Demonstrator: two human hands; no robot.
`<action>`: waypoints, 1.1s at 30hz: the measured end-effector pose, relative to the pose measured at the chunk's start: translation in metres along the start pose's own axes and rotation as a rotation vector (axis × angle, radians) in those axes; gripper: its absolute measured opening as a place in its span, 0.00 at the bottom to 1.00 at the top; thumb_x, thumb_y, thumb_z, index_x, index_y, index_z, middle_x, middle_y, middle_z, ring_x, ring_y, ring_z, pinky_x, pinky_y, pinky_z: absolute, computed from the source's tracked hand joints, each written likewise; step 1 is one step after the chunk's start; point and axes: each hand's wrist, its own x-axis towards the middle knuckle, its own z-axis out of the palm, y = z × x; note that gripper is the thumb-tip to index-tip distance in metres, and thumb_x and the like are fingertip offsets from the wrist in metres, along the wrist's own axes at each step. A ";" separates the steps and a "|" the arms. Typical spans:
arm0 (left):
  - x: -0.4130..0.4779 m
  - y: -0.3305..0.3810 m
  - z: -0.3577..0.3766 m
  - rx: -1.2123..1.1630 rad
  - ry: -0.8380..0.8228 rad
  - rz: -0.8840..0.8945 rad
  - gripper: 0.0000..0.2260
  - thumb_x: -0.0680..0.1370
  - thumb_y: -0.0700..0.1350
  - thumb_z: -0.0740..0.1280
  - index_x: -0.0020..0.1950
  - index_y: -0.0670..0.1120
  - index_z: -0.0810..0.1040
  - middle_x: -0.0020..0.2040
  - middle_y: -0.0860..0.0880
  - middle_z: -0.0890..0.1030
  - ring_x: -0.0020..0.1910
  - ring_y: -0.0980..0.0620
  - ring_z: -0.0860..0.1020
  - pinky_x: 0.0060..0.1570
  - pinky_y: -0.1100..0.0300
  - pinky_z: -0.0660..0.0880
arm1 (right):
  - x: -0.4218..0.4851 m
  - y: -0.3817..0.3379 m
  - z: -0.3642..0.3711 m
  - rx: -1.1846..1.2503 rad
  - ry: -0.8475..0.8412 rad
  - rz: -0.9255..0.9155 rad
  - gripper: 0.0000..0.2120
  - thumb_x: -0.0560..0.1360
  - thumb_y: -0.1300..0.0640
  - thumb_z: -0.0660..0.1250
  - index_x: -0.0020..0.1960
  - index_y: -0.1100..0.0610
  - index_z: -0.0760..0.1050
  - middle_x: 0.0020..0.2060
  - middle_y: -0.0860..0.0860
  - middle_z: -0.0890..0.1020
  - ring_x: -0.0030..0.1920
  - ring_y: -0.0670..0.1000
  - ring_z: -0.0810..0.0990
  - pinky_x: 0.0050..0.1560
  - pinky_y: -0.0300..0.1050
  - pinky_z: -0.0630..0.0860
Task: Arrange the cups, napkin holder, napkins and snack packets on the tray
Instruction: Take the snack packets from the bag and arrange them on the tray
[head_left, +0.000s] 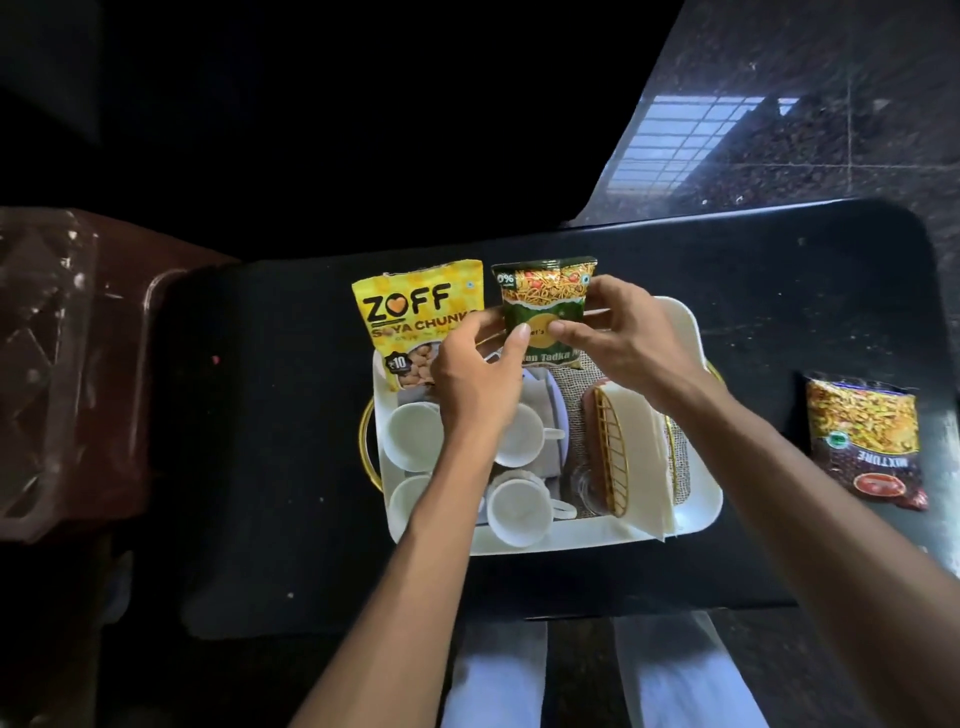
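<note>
A white tray (698, 499) with gold handles sits on a black table. Several white cups (517, 512) stand in its left half. A gold wire napkin holder (613, 457) with white napkins (644, 467) lies in its right half on a burlap mat. A yellow soya chunks packet (410, 312) leans upright at the tray's far left edge. Beside it stands a green snack packet (545, 296), held upright at the far edge by my left hand (478, 379) and my right hand (623, 338). A red mixture packet (865, 441) lies on the table right of the tray.
The black table (270, 415) ends just in front of the tray, with my legs below it. A brown plastic chair (78, 364) stands at the left. Polished stone floor (779, 130) shows at the far right.
</note>
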 end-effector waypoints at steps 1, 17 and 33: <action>0.002 -0.002 0.000 -0.004 -0.008 -0.018 0.10 0.79 0.46 0.72 0.59 0.50 0.83 0.55 0.52 0.86 0.55 0.53 0.84 0.59 0.48 0.82 | 0.003 0.001 0.003 -0.003 -0.011 0.012 0.18 0.75 0.55 0.73 0.63 0.59 0.76 0.55 0.51 0.84 0.51 0.48 0.84 0.52 0.42 0.82; 0.009 -0.009 0.000 -0.016 -0.069 -0.092 0.19 0.82 0.41 0.68 0.73 0.43 0.75 0.67 0.45 0.82 0.63 0.53 0.81 0.59 0.65 0.76 | 0.018 0.008 0.021 -0.106 0.022 0.071 0.22 0.74 0.54 0.74 0.65 0.61 0.75 0.57 0.53 0.83 0.50 0.52 0.85 0.52 0.52 0.83; -0.039 0.030 -0.003 -0.211 -0.061 -0.003 0.14 0.84 0.39 0.62 0.69 0.45 0.78 0.60 0.50 0.85 0.58 0.58 0.84 0.61 0.62 0.80 | -0.028 0.034 -0.049 -0.080 0.194 0.025 0.21 0.75 0.53 0.74 0.65 0.55 0.76 0.54 0.49 0.82 0.49 0.43 0.81 0.46 0.26 0.75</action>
